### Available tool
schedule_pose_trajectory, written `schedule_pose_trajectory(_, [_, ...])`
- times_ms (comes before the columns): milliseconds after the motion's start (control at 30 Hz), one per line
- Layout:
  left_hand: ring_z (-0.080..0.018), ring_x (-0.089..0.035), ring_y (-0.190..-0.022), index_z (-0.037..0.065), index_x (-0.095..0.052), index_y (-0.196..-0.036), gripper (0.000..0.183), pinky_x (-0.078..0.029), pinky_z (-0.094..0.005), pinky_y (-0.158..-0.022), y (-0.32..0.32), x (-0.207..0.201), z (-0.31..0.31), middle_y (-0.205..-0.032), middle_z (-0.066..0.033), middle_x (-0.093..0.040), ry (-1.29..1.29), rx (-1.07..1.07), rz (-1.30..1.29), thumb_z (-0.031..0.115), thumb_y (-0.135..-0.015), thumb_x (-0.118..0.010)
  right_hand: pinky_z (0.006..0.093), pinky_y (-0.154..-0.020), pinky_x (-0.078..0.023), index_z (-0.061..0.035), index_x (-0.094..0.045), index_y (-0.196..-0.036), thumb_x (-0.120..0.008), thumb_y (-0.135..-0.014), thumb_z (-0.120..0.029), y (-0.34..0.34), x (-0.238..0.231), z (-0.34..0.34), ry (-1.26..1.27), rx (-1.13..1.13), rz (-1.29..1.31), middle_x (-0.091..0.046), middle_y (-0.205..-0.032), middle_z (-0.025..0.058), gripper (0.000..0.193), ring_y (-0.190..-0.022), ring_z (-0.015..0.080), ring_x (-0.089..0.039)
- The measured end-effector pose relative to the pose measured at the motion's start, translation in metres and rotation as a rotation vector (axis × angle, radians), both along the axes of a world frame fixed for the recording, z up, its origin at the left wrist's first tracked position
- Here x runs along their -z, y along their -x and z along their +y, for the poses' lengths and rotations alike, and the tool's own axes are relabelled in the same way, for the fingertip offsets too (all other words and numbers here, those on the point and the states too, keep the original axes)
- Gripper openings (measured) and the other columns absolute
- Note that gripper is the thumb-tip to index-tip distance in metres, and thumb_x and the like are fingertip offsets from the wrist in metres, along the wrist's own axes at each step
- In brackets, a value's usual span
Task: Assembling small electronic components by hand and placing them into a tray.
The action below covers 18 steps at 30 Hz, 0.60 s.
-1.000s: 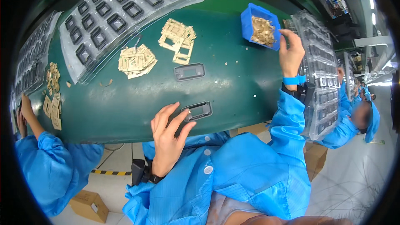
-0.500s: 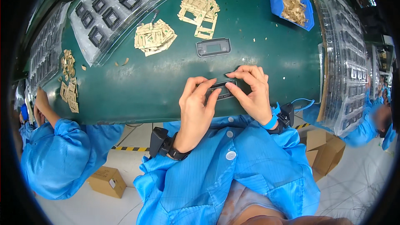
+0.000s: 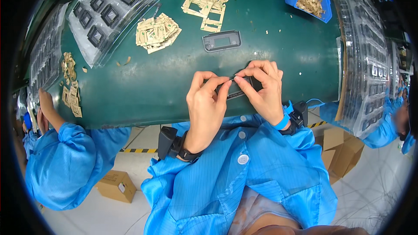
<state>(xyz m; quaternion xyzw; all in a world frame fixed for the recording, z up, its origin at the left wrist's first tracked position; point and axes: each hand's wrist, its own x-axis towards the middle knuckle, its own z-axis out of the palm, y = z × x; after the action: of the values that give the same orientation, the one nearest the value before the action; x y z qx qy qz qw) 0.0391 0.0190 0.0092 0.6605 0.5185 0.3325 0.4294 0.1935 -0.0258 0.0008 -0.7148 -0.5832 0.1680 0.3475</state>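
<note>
Close to the table's near edge is a dark rectangular plastic frame [image 3: 237, 94], partly covered by my fingers. My left hand [image 3: 205, 100] is closed in a pinch above the frame's far left side. Fingertips of my right hand [image 3: 263, 85] are pinched too, almost meeting the left ones at the frame's far side. A tiny light sliver shows between the fingertips, too small to name. Beyond my hands lies a grey plastic housing [image 3: 221, 41] with a rectangular window.
Two piles of cream adhesive frame sheets, one nearer [image 3: 156, 34] and one farther [image 3: 204, 2], lie on the green table [image 3: 143, 91]. A blue bin [image 3: 324, 14] holds tan scraps. Clear trays of dark frames [image 3: 104, 11] stand far left; stacked trays [image 3: 365, 61] stand right. A co-worker's blue sleeve [image 3: 65, 156] is left.
Both hands' fingertips have drawn together at the frame's far side and now pinch close to each other. The whole view has shifted slightly.
</note>
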Motion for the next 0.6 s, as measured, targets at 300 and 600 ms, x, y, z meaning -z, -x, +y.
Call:
schedule_pose_trajectory(300, [-0.0134,-0.055,-0.051,0.0,-0.074,-0.094,0.01,-0.045,-0.0284,-0.049,0.0002,-0.0012,0.0024,-0.094,-0.0096,-0.06,0.007,0.02,-0.011,0.003,-0.085,-0.074,0.0346,-0.081,-0.029,-0.015,-0.076,-0.089,-0.078,-0.081,-0.023,0.0005,0.0022,-0.0001,-0.01,0.006,-0.001,-0.06,-0.096,-0.0016,0.011,-0.094,0.0181,-0.05])
schedule_pose_trajectory(600, [-0.0077,-0.05,-0.051,0.001,-0.076,-0.091,0.01,-0.04,-0.0247,-0.049,-0.0006,-0.0007,0.0028,-0.089,-0.0072,-0.063,0.049,-0.005,0.009,0.005,-0.082,-0.078,0.0345,-0.08,-0.03,-0.015,-0.075,-0.089,-0.078,-0.081,-0.022,0.003,0.0052,-0.0004,-0.054,0.011,-0.033,-0.06,-0.095,-0.002,0.011,-0.092,0.0182,-0.051])
